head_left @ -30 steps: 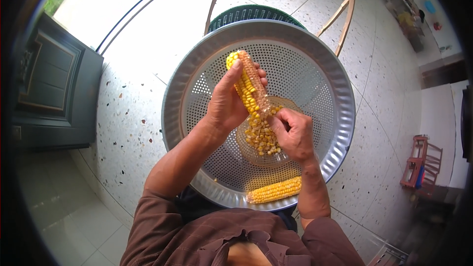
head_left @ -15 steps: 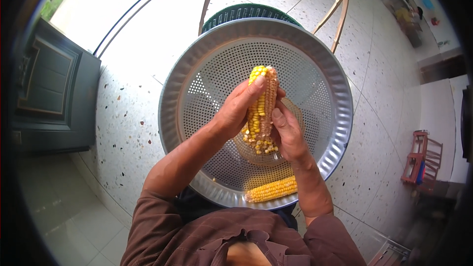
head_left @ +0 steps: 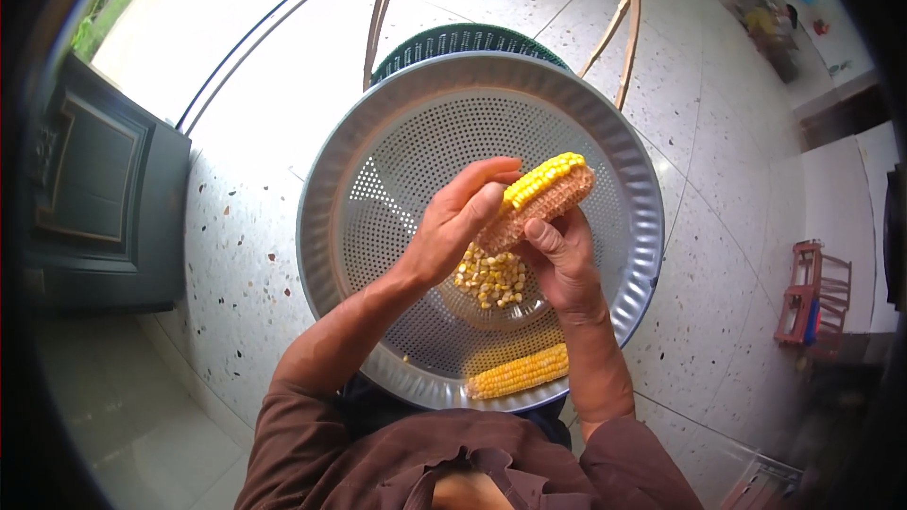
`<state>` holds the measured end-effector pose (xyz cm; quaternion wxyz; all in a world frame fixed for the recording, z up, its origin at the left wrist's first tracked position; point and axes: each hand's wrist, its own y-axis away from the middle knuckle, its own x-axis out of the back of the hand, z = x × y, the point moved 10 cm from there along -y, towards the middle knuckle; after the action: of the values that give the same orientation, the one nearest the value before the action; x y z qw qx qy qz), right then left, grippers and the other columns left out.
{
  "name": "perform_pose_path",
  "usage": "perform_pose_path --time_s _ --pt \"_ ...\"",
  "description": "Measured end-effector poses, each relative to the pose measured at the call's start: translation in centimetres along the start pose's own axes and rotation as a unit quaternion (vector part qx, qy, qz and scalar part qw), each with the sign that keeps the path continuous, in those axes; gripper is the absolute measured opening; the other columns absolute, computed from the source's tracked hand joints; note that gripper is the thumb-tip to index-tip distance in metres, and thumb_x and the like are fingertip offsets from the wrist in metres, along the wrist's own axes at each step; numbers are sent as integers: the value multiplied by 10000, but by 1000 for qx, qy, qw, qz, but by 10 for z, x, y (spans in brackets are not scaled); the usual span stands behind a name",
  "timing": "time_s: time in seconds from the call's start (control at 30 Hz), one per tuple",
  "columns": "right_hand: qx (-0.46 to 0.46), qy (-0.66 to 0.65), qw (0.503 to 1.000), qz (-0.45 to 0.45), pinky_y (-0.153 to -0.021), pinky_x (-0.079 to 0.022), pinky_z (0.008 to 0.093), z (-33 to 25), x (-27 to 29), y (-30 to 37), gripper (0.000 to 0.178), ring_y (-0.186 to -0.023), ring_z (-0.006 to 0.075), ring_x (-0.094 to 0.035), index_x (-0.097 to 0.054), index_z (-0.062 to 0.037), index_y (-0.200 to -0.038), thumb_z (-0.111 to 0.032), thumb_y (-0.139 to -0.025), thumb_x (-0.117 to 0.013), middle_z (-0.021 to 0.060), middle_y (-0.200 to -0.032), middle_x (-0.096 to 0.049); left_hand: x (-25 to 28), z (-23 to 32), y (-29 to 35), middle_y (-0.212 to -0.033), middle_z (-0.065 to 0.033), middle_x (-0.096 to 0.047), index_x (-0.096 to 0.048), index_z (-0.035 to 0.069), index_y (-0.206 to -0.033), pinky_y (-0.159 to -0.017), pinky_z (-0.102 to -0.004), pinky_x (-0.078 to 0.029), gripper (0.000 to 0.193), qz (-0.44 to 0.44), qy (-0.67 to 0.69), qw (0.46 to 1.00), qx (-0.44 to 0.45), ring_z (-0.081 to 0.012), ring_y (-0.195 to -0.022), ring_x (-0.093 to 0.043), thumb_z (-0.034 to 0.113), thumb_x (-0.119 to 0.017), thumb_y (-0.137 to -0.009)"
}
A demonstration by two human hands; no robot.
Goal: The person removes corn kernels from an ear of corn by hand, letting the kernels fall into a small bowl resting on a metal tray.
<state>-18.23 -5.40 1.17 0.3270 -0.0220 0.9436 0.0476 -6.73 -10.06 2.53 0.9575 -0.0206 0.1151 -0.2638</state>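
A partly stripped corn cob (head_left: 546,198) is tilted up to the right, with yellow kernels along its upper side and bare pinkish cob below. My right hand (head_left: 565,260) grips it from underneath, the thumb pressed on the bare side. My left hand (head_left: 453,227) is at the cob's lower left end, fingers stretched out and thumb apart from them. Below the cob, loose kernels (head_left: 489,280) lie in a clear round dish (head_left: 510,319). Another ear of corn (head_left: 518,371), full of kernels, lies at the near side of the large perforated metal basin (head_left: 321,227).
Beyond the basin stands a dark green basket (head_left: 463,39) with a tall wooden handle (head_left: 631,28). A dark green door (head_left: 109,198) is at the left. Reddish wooden chairs (head_left: 814,297) stand at the right on the speckled tile floor (head_left: 723,236).
The cob has tilted to the right and up in my right hand. My left fingers have loosened from around it, uncovering the kernels in the dish. The view has shifted slightly.
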Motion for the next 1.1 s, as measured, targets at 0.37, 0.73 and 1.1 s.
perform_pose_path --time_s 0.37,0.73,1.1 --pt "72 123 989 43 -939 -556 294 -16 2 -3 327 -1028 143 -675 -620 -9 -1238 -36 -941 -753 62 -1137 -694 5 -7 -1 -1209 -106 -653 -625 5 -1223 -999 -346 -559 366 38 54 998 -8 -191 -1128 -664 151 -793 -932" --pt "102 159 982 31 -940 -564 300 -15 3 -2 315 -1024 154 -689 -626 -3 -1225 -28 -937 -750 74 -1134 -701 9 2 2 -1159 -106 -681 -691 -9 -1119 -894 -308 -604 177 67 49 990 -115 -177 -1042 -687 32 -727 -951" --pt "70 107 991 40 -917 -578 293 -10 1 -2 314 -1012 152 -689 -608 13 -1223 -76 -955 -745 88 -1114 -694 8 38 10 -1050 -129 -753 -757 -8 -1022 -804 -306 -629 135 106 -233 942 -217 -205 -947 -738 -34 -740 -890"
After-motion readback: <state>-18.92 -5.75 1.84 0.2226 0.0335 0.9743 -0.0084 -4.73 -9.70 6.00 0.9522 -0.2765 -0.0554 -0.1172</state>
